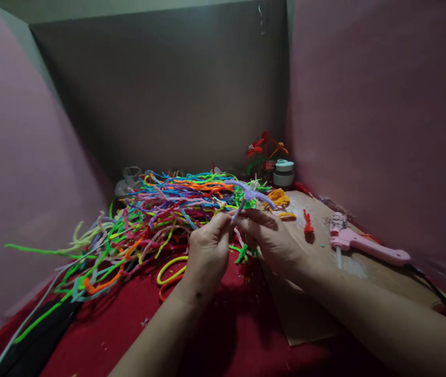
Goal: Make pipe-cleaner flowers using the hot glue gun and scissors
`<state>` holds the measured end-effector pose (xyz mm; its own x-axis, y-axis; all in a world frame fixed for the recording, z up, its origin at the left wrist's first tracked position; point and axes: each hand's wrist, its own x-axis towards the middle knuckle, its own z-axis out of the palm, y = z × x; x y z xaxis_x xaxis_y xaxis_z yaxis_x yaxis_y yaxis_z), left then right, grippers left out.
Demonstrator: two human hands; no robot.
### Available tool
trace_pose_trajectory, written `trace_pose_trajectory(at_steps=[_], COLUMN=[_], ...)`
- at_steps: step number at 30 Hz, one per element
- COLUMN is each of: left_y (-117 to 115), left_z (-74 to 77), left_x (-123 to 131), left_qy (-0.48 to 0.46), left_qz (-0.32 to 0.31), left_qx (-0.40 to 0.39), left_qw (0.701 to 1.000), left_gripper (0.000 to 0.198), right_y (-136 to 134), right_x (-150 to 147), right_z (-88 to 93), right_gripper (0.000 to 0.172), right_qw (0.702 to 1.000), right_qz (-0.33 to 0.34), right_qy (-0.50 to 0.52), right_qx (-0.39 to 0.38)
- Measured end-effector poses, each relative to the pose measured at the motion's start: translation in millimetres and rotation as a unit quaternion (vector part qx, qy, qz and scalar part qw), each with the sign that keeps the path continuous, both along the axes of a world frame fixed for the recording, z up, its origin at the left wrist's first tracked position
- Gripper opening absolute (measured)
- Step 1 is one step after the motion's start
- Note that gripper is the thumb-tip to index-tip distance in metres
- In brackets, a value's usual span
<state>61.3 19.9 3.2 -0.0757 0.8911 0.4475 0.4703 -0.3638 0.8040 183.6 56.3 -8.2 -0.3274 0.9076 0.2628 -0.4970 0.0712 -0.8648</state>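
In the head view, a lavender pipe cleaner flower [249, 194] is held up in front of me, its looped arms spreading from the top of a short stem. My left hand [210, 250] pinches the lower end of that stem between thumb and forefinger. Close against it, my right hand [267, 236] also has its fingers closed at the stem. The fingertips overlap, so exactly where each one grips is hidden. Just behind the hands lies a big tangled heap of multicoloured pipe cleaners [184, 201].
A pink glue gun [372, 250] lies on the cardboard [321, 209] at right, near a small red pipe cleaner piece [308, 224]. Behind stand a pale lidded jar [283, 174] and red pipe cleaner flowers [255, 148]. Red cloth [129, 330] covers the table; pink walls flank it.
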Motion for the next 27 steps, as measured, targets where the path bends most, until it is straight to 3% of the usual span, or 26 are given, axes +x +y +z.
trace_pose_trajectory(at_steps=[5, 8, 15, 23, 27], left_y=[-2, -1, 1, 1, 1], left_z=[12.4, 14.8, 12.3, 8.5, 7.4], left_x=[3, 2, -3, -7, -9], left_qy=[-0.204, -0.272, -0.350, -0.425, -0.407], left_qz=[-0.055, -0.098, -0.183, -0.264, -0.273], left_qx=[-0.114, -0.159, -0.208, -0.262, -0.270], left_qw=[0.971, 0.944, 0.895, 0.825, 0.829], left_gripper=[0.021, 0.026, 0.020, 0.011, 0.011], right_y=[6, 10, 15, 9, 8], right_x=[1, 1, 2, 3, 3], right_z=[1.9, -3.0, -12.8, -6.4, -6.9], right_gripper=[0.012, 0.014, 0.017, 0.021, 0.015], right_qw=[0.998, 0.997, 0.999, 0.995, 0.992], right_qz=[0.052, 0.060, 0.028, 0.086, 0.106], right_qy=[-0.010, -0.011, 0.012, 0.049, 0.067], right_qx=[0.040, 0.037, -0.016, -0.030, -0.027])
